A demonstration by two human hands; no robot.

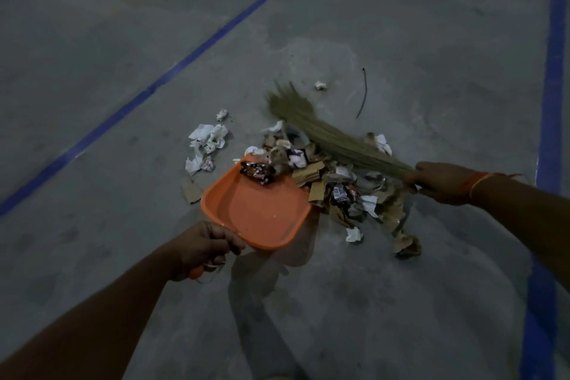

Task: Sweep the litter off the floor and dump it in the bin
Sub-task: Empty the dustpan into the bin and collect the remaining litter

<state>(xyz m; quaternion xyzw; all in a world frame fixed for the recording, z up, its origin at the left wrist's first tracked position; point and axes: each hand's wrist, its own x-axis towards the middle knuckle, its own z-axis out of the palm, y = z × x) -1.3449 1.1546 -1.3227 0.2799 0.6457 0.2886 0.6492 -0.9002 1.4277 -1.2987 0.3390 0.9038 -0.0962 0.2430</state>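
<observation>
Two hands in view, both occupied. Left hand (205, 248), at 7 o'clock of frame centre: grip closed round handle of orange dustpan (262, 213), fingers curled tight, handle end showing below the fist. Dustpan tilted, open lip toward 1 o'clock, touching edge of litter pile (336, 191). One dark crumpled wrapper (257, 173) already inside pan near lip.

Right hand (441, 183), at 3 o'clock: grip closed round bound neck of grass broom (311, 129). Orange thread band on that wrist. Broom laid low across pile, bristle tips fanned toward 11 o'clock, blurred.

Litter pile on grey concrete floor (123, 71), centre of frame, between pan and broom hand: torn cardboard scraps, white paper balls, shiny dark wrappers, brown crumpled paper trailing to 5 o'clock.

Strays apart from pile:
- cluster of white crumpled paper (205, 145), at 9 o'clock of pile, just beside pan's far corner
- flat cardboard scrap (192, 191), touching or just under pan's left edge; cannot tell which
- small white paper ball (320, 85), at 12 o'clock, past bristle tips
- thin dark curved stick (363, 92), at 1 o'clock
- small white scrap (354, 234), at 6 o'clock of pile

Blue painted lines (197, 49) crossing floor diagonally at left and running down right side.
</observation>
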